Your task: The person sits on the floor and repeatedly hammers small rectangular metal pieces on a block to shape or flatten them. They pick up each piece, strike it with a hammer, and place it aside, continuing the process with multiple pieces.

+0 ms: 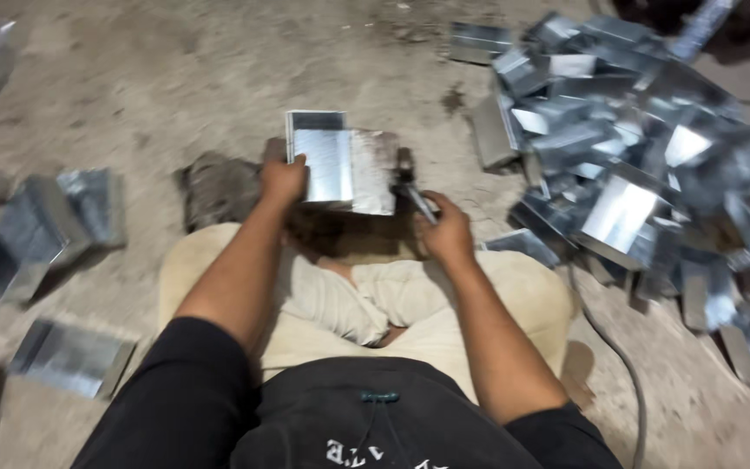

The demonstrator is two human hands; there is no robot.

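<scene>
We sit on the concrete floor [175,78] and hold a folded sheet-metal piece [340,161] in front of our knees, at about 12 o'clock from our lap. Our left hand [282,181] grips its left edge, fingers wrapped around the metal. Our right hand [447,233] is closed around a slim dark tool [414,195] (too blurred for us to tell its kind), whose tip touches the piece's right side. At 2 o'clock lies a big loose pile of shiny metal pieces [635,148], well apart from the hands. At 9 o'clock several more folded metal pieces [36,230] lie scattered, and one flat piece [71,356] lies at 8 o'clock. A dark cable [622,365] runs over the floor at 4 o'clock. Under us is a pale cushion [523,287].
</scene>
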